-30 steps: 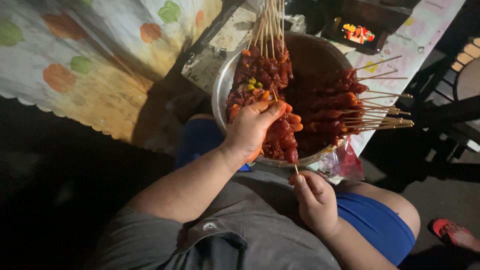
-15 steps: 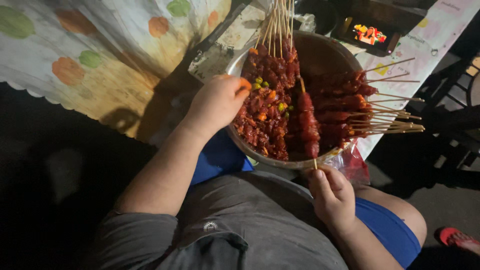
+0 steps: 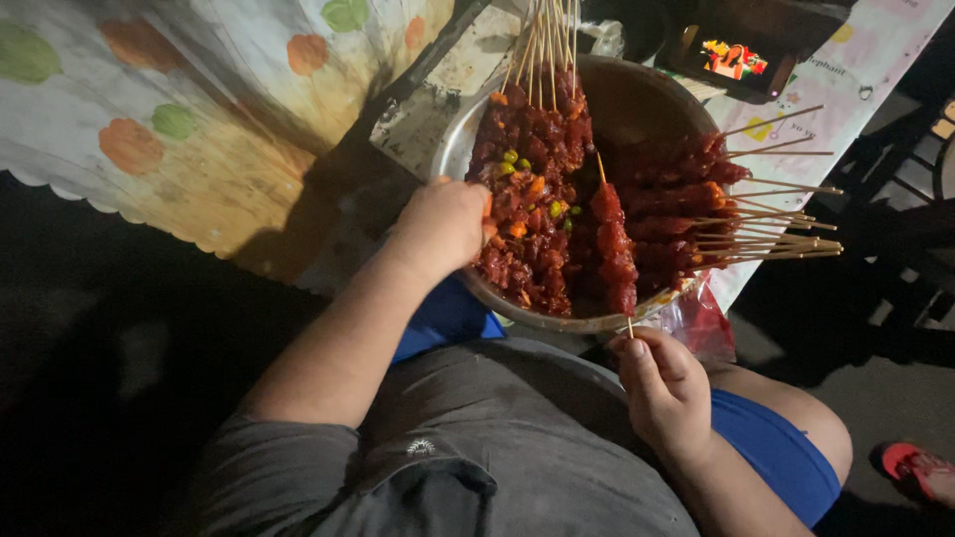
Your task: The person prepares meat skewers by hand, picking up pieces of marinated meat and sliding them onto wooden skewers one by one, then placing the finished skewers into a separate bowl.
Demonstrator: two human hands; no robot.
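A metal bowl (image 3: 637, 99) rests on my lap, filled with red marinated meat and several meat skewers (image 3: 676, 199) whose sticks point right. My right hand (image 3: 665, 386) pinches the lower end of a bamboo skewer (image 3: 614, 249) loaded with meat, which rises over the bowl's near rim. My left hand (image 3: 446, 225) is at the bowl's left rim, fingers curled into the loose meat pile (image 3: 527, 199), which is flecked with green and orange bits. More sticks (image 3: 545, 40) stand up at the bowl's far side.
A table with a floral cloth (image 3: 179, 129) stands at the left. A lit phone screen (image 3: 731, 58) lies beyond the bowl on another patterned cloth (image 3: 856, 70). A red plastic bag (image 3: 696, 318) hangs under the bowl. A red sandal (image 3: 915, 467) sits at the lower right.
My left hand moved from the middle of the meat to the bowl's left rim. My right hand raised its skewer, now loaded with meat, over the bowl.
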